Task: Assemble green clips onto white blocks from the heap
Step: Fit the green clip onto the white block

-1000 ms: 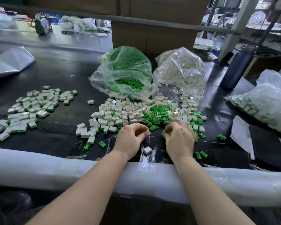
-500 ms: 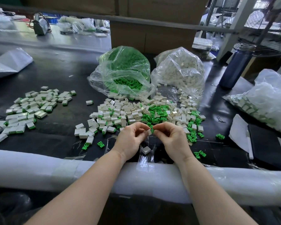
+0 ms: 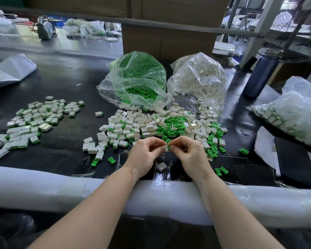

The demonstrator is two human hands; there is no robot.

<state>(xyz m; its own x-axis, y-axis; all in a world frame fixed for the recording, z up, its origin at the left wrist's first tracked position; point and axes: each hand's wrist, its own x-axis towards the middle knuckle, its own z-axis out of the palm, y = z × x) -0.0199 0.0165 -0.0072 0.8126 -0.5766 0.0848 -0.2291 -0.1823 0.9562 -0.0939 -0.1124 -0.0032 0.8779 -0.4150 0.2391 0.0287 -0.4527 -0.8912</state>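
The left hand [image 3: 144, 155] pinches a small white block [image 3: 165, 148]; the right hand [image 3: 191, 153] pinches a green clip [image 3: 169, 146] against its end, just above the desk [image 3: 65, 83]. The heap [image 3: 162, 124] lies just beyond the hands. No writing is legible. Since half a second ago, block and clip have closed together.

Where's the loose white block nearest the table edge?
Head view, centre: the lone white block lies on the black table, below and between the hands, just beyond the white padded edge.

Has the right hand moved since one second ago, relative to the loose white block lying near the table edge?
Yes. The right hand has shifted left toward the left hand; its fingertips now meet above the loose white block.
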